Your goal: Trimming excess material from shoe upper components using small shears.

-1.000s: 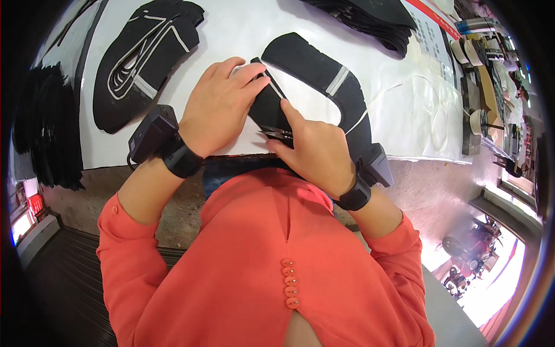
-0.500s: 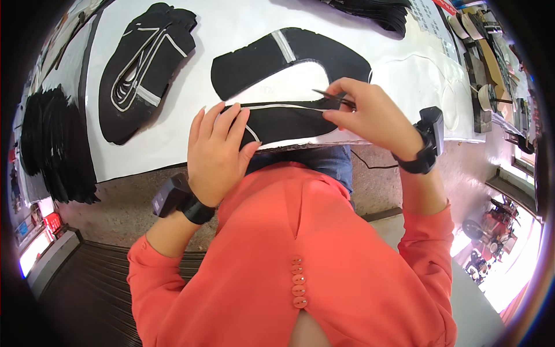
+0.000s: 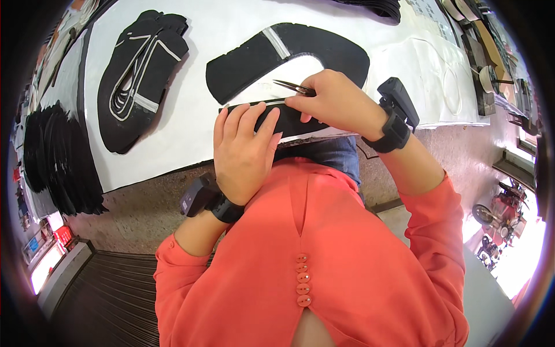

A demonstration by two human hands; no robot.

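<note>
A black shoe-upper piece [image 3: 292, 122] lies along the near edge of the white-topped table, with a thin white tape [image 3: 277, 103] along its far edge. My left hand [image 3: 243, 153] rests on its left part, fingers stretched out and lying flat. At the tape, my right hand [image 3: 344, 104] pinches with thumb and finger. It also holds a slim dark pointed tool [image 3: 295, 87], whose tip sticks out to the left; whether it is tweezers or small scissors I cannot tell. Both hands hide much of the piece.
Beyond my hands lies a curved black upper piece [image 3: 344, 52] with a silvery strip. A stack of black uppers [image 3: 118, 130] with white tape is at left. Black strips [image 3: 58, 162] hang over the table's left edge. Loose white tape [image 3: 454, 98] and spools [image 3: 487, 80] are at right.
My right hand has moved left along the piece, carrying the tool with it, and now sits close to my left hand. My left hand has shifted right in the picture.
</note>
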